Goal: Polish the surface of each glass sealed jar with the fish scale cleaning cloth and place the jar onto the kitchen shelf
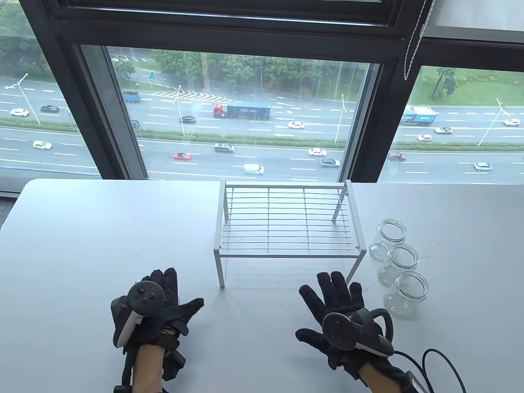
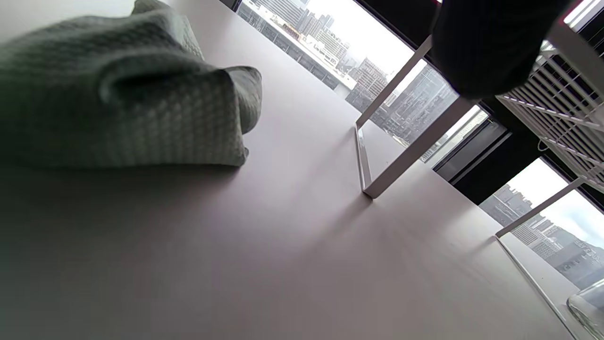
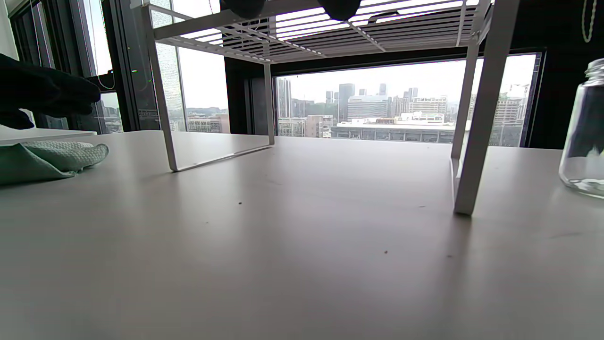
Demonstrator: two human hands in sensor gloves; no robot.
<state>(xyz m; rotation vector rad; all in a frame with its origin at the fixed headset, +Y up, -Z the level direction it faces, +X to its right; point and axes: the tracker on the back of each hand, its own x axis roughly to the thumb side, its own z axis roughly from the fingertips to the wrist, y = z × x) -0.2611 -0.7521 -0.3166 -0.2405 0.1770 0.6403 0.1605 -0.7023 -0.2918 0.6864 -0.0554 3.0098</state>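
Three clear glass jars stand in a row right of the shelf: far jar (image 1: 391, 239), middle jar (image 1: 402, 264), near jar (image 1: 410, 295), their mouths showing no lids. The white wire kitchen shelf (image 1: 286, 221) stands mid-table with nothing on it. My left hand (image 1: 172, 294) lies flat with straight fingers over the green fish scale cloth (image 2: 118, 94), which it hides in the table view; the right wrist view shows the cloth (image 3: 52, 158) folded under that hand (image 3: 42, 94). My right hand (image 1: 333, 294) rests flat with fingers spread, in front of the shelf and left of the near jar (image 3: 583, 137).
The grey table (image 1: 82, 245) ends at a large window along its far edge. The shelf's front legs (image 1: 221, 270) stand between the two hands. A cable (image 1: 434, 360) trails from my right wrist at the bottom right.
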